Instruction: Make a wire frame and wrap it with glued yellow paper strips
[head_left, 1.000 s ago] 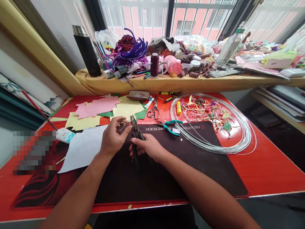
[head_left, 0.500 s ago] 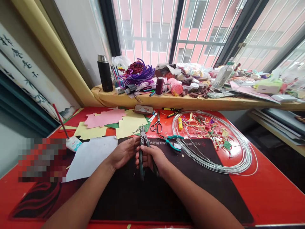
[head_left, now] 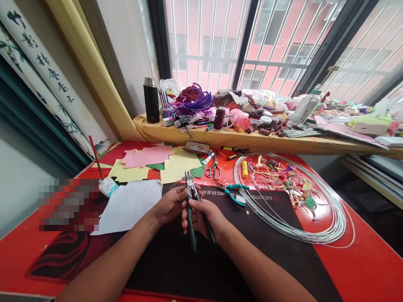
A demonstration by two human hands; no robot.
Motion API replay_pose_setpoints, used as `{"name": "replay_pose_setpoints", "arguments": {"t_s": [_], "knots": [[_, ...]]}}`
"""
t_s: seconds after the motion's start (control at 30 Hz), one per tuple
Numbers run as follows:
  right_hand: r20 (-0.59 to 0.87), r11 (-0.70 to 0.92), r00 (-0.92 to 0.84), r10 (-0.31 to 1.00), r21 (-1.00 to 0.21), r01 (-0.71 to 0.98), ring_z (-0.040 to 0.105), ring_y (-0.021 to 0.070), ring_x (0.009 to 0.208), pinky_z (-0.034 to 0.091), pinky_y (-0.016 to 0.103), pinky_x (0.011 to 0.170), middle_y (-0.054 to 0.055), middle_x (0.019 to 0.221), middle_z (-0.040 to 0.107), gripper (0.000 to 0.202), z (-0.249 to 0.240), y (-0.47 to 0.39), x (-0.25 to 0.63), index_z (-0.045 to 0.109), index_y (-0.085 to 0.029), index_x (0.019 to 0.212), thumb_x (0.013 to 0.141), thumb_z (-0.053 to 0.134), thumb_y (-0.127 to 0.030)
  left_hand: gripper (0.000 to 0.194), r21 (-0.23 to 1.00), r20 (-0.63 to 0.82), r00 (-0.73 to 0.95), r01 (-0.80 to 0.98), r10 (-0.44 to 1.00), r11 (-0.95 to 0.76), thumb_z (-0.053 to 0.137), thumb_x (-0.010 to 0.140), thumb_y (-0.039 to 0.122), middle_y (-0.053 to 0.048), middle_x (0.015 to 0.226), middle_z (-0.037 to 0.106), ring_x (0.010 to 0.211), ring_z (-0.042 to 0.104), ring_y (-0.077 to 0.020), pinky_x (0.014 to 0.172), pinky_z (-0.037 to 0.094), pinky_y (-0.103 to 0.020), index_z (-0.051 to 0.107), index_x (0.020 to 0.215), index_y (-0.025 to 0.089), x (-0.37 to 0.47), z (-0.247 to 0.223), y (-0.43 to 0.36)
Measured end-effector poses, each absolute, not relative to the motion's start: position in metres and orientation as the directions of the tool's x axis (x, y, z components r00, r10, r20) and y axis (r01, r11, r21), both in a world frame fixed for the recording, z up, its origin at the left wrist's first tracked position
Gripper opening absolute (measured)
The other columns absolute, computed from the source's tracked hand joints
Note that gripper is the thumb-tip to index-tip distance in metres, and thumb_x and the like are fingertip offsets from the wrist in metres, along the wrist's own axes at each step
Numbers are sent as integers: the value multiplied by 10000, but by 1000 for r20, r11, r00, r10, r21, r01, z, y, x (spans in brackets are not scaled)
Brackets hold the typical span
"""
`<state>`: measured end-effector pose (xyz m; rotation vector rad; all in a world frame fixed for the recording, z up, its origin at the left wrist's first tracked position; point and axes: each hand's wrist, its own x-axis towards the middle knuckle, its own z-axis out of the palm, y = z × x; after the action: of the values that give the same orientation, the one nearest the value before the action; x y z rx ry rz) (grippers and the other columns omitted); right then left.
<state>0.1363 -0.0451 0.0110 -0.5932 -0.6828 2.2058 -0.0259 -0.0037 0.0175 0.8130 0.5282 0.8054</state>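
My right hand [head_left: 204,216] is wrapped round the dark handles of a pair of pliers [head_left: 191,192], whose jaws point away from me. Close against the left side of the pliers' head, my left hand [head_left: 171,204] has its fingers pinched together; thin wire pieces [head_left: 181,178] stick out beyond its fingertips and beside the jaws. Whether the jaws grip a wire is too small to tell. Both hands are above the black desk mat [head_left: 170,264]. Right of them lie teal-handled pliers [head_left: 234,194], open, and scissors [head_left: 215,168].
A large wire coil [head_left: 336,222] lies at the right around coloured scraps [head_left: 283,176] and a yellow glue stick [head_left: 244,169]. White paper [head_left: 130,205] and coloured sheets [head_left: 147,157] spread at the left. A black flask [head_left: 151,102] and craft supplies crowd the windowsill.
The view has shifted, so the scene sits farther right. My left hand has drawn its fingers closer together beside the pliers' head. The pliers remain in my right hand.
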Motion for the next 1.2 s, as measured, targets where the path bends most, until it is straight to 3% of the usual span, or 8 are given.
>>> {"name": "replay_pose_setpoints", "arguments": {"t_s": [0.13, 0.37, 0.57, 0.8, 0.87, 0.97, 1.1, 1.2], "knots": [[-205, -591, -622, 756, -621, -514, 718, 202, 674, 607, 358, 668, 71, 838, 733, 357, 11, -47, 135, 662, -122, 1049, 867, 750, -416, 444, 805, -119, 589, -415, 799, 425, 888, 755, 452, -71, 890, 756, 798, 741, -187, 784, 614, -285, 768, 1060, 153, -26, 18, -4], [-119, -599, -682, 722, -603, -528, 744, 237, 781, 574, 402, 818, 113, 936, 760, 449, 15, -51, 132, 674, -132, 1122, 916, 674, -530, 525, 798, -78, 592, -445, 802, 406, 849, 791, 494, 11, 671, 660, 363, 491, -58, 458, 505, -212, 738, 1168, 146, -31, 15, -6], [-54, -653, -775, 629, -578, -490, 734, 250, 787, 555, 447, 856, 116, 924, 746, 555, 14, -57, 127, 655, -143, 1165, 960, 547, -648, 573, 806, -57, 568, -459, 821, 374, 860, 770, 512, -35, 749, 709, 606, 694, -161, 626, 589, -261, 723, 1201, 160, -33, 17, -8], [-145, -629, -683, 716, -557, -542, 647, 182, 650, 584, 372, 694, 50, 802, 684, 495, 11, -51, 129, 671, -138, 1024, 919, 632, -621, 595, 846, -97, 514, -408, 852, 343, 876, 771, 467, -109, 1002, 773, 854, 742, -204, 773, 596, -282, 710, 1252, 157, -26, 23, -4], [-196, -594, -618, 761, -592, -545, 643, 178, 635, 585, 363, 672, 45, 782, 678, 484, 14, -47, 132, 668, -143, 975, 900, 661, -621, 658, 870, -69, 437, -413, 897, 269, 872, 777, 476, -143, 1215, 739, 1057, 715, -235, 917, 574, -313, 671, 1325, 171, -29, 22, 1], [-247, -526, -505, 827, -658, -540, 643, 175, 610, 574, 342, 629, 38, 744, 673, 491, 19, -42, 137, 660, -150, 931, 863, 707, -634, 735, 939, 78, 220, -344, 972, 2, 814, 824, 532, -152, 1504, 572, 1329, 574, -285, 1114, 465, -400, 571, 1446, 225, -36, 24, 6], [-279, -452, -390, 878, -752, -480, 645, 178, 574, 566, 341, 593, 35, 700, 675, 526, 18, -39, 140, 645, -157, 903, 820, 736, -668, 763, 930, 367, 75, 3, 927, -369, 776, 861, 511, -136, 1503, 566, 1282, 590, -277, 1101, 451, -423, 475, 1524, 282, -39, 31, 4], [-305, -445, -366, 879, -800, -402, 642, 175, 545, 566, 337, 567, 34, 681, 673, 553, 12, -40, 136, 640, -153, 896, 814, 720, -695, 649, 855, 448, 80, 253, 890, -453, 754, 894, 443, -99, 1388, 661, 1159, 647, -251, 1053, 485, -404, 535, 1486, 292, -37, 34, -2]]}}
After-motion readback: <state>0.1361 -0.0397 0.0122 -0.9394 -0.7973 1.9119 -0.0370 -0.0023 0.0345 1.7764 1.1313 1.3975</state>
